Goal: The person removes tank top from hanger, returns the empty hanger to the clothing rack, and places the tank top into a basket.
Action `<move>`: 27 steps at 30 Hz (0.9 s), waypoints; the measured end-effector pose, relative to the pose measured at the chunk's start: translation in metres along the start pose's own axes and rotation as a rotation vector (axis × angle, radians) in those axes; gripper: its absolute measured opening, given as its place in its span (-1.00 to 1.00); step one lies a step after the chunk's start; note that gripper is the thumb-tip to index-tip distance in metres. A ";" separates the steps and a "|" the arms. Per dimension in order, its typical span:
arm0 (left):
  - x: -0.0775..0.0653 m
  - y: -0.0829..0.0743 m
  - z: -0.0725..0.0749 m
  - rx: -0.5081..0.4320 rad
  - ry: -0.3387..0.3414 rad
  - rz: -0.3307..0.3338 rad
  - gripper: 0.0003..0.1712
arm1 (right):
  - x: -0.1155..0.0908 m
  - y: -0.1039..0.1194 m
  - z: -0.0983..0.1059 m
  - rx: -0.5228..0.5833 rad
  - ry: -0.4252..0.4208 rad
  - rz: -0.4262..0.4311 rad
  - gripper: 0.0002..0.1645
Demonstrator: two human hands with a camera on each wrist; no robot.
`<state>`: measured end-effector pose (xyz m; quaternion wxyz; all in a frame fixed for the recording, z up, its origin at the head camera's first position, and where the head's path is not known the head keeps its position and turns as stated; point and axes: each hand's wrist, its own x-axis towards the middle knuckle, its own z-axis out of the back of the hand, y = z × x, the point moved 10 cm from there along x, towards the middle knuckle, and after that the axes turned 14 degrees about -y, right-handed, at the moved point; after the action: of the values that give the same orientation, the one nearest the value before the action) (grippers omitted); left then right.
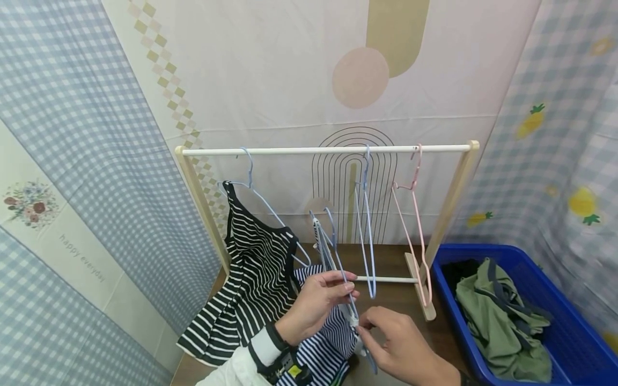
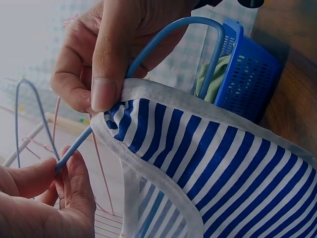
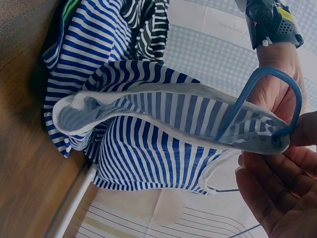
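Observation:
My left hand (image 1: 316, 303) pinches the arm of a blue clothes hanger (image 2: 190, 21) between thumb and fingers, clear of the rod. A blue-and-white striped tank top (image 2: 233, 168) with white trim hangs on this hanger. At the strap, my right hand (image 1: 403, 343) pinches the trim against the hanger wire, as the left wrist view shows. The hanger's rounded end sticks out past that strap. In the right wrist view the armhole trim (image 3: 163, 89) gapes in a long loop, and the top's lower part drapes downward.
A black-and-white striped top (image 1: 256, 273) hangs from a blue hanger on the rack's rod (image 1: 299, 151), left. Bare blue (image 1: 369, 236) and pink (image 1: 420, 230) hangers hang on the right. A blue basket (image 1: 574, 316) at right holds green and dark clothes (image 1: 507, 316).

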<state>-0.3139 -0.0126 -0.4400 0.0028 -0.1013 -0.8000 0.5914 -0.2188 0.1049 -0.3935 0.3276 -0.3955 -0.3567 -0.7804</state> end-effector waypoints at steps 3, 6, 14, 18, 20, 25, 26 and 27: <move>0.000 0.001 0.000 -0.001 0.005 0.004 -0.67 | 0.000 0.000 -0.001 0.008 0.002 0.008 -0.57; 0.001 0.000 0.000 0.004 0.008 0.005 -0.68 | 0.000 0.000 0.000 0.018 -0.006 0.020 -0.57; 0.000 0.000 0.001 0.005 -0.001 0.011 -0.69 | 0.000 0.001 0.000 0.038 -0.021 0.055 -0.56; -0.001 -0.002 0.000 0.009 0.001 0.003 -0.65 | 0.000 0.001 0.002 0.027 -0.012 0.045 -0.55; -0.001 -0.002 -0.001 0.006 0.003 0.001 -0.64 | 0.000 0.001 0.003 0.025 -0.008 0.040 -0.55; 0.001 0.000 0.000 -0.003 -0.007 0.010 -0.66 | -0.001 0.001 0.004 0.029 0.004 0.036 -0.56; 0.001 0.000 0.000 -0.004 -0.011 0.009 -0.66 | -0.001 0.001 0.004 0.031 0.006 0.037 -0.56; 0.002 0.001 0.001 -0.003 -0.013 0.008 -0.66 | -0.002 0.002 0.004 0.035 0.006 0.046 -0.56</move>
<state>-0.3159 -0.0131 -0.4410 -0.0051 -0.1007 -0.8005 0.5908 -0.2154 0.1075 -0.3929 0.3531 -0.3956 -0.3602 -0.7675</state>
